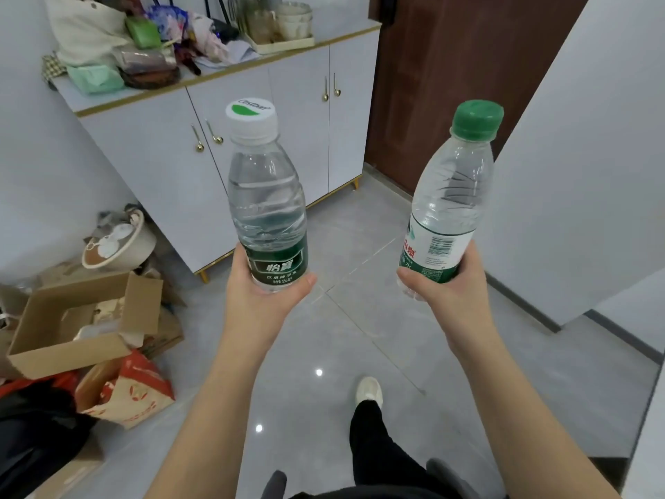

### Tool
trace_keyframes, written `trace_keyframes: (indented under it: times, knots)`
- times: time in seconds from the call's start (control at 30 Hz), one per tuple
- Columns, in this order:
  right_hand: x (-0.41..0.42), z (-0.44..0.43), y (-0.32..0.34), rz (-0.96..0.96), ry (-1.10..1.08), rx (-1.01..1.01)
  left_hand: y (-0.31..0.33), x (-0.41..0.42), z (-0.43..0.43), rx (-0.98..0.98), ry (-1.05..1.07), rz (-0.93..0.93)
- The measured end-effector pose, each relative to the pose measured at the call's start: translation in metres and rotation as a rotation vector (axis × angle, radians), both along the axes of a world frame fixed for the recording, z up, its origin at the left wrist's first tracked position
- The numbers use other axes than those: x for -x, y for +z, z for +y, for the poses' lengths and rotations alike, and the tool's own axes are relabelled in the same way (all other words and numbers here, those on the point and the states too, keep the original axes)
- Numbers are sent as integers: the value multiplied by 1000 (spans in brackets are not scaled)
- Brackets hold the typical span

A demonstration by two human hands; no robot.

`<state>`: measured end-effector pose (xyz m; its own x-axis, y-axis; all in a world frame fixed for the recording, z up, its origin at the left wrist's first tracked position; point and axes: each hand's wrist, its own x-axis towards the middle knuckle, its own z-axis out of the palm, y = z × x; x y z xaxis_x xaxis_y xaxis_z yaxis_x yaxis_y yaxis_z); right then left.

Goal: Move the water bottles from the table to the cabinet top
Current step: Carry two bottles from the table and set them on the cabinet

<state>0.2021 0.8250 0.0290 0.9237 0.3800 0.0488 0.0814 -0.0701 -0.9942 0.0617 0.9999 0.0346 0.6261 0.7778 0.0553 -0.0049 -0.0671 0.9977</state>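
Observation:
My left hand grips the base of a clear water bottle with a white cap and a dark green label, held upright. In my right hand is a second water bottle with a green cap and a white and green label, tilted slightly right and gripped at its lower part. Both bottles are in the air over the floor. Ahead at the upper left stands the white cabinet; its gold-edged top is crowded with things.
On the cabinet top lie bags, green packets and a tray of bowls. An open cardboard box, a pot and a red and tan bag sit on the floor at left. A brown door and white wall stand right.

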Motion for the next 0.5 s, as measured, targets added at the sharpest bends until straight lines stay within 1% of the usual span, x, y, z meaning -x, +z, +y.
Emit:
trace_keyframes:
  times: [0.17, 0.33, 0.5]
  knots:
    - [-86, 37, 9, -46, 22, 30, 2, -86, 29, -31, 21, -7]
    - [-170, 62, 19, -67, 64, 26, 1, -171, 50, -19, 39, -32]
    - [-233, 81, 17, -81, 78, 37, -6, -235, 65, 3, 51, -14]
